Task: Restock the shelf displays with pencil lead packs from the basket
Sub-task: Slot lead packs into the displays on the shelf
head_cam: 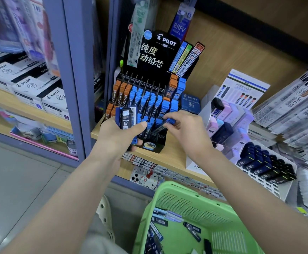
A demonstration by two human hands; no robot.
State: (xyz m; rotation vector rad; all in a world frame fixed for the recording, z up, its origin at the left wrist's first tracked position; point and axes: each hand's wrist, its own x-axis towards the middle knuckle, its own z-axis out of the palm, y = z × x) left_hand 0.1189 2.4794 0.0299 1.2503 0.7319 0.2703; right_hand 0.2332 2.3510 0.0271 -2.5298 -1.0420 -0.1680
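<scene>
1. The green basket (186, 204) is closest, below the shelf edge. Several loose lead packs (193, 229) lie flat on its floor, not yet shelved.
2. The left hand (116, 132) wraps its fingers round a small upright stack of packs (126, 119), just in front of the display's left side. Holding the stack close there should give the other hand only a short reach.
3. The black PILOT display (160, 52) stands on the wooden shelf (169, 158). Its stepped rows hold orange-capped packs at the left and blue-capped ones across the middle. Some front slots look only partly filled.
4. The right hand (188, 129) pinches a single pack (169, 121) near its blue cap. The pack is tilted, with its dark lower end over the front rows. A clean placement probably means three things:
   - check the grade on the slot label first;
   - bring the pack upright;
   - slide it straight down between the dividers without nudging its neighbours.
5. The packs are slim, flat, dark cases with a coloured cap and a white printed label. They look rigid and light, so a gentle pinch should do.
</scene>
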